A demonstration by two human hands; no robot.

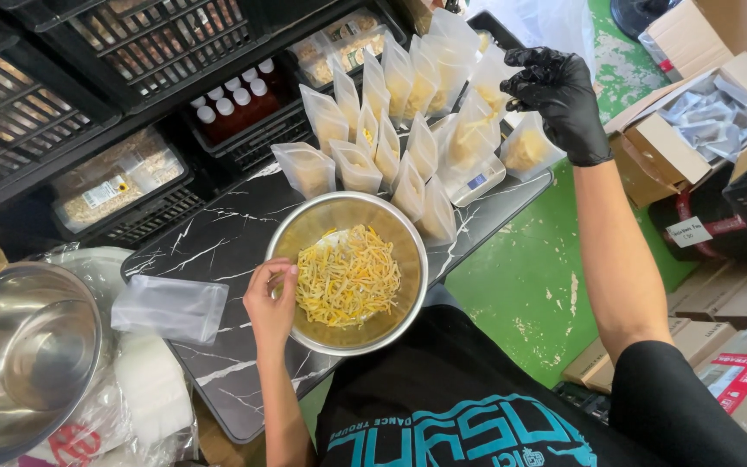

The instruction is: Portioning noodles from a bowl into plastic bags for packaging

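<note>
Steel bowl [408,294] of yellow shreds [347,277] sits mid-table on black marble top [218,242]. Bare left hand [271,298] grips rim at 9 o'clock, fingers curled over it. Gloved right hand [555,95] at 1 o'clock, fingers pinched together above filled pouches [408,112]; can't tell what it's pinching. Empty pouch [170,307] lies at 9.

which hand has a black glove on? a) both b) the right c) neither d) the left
b: the right hand wears a black glove and is raised over the filled pouches, while the bare left hand rests on the rim of the metal bowl of shredded yellow strips.
</note>
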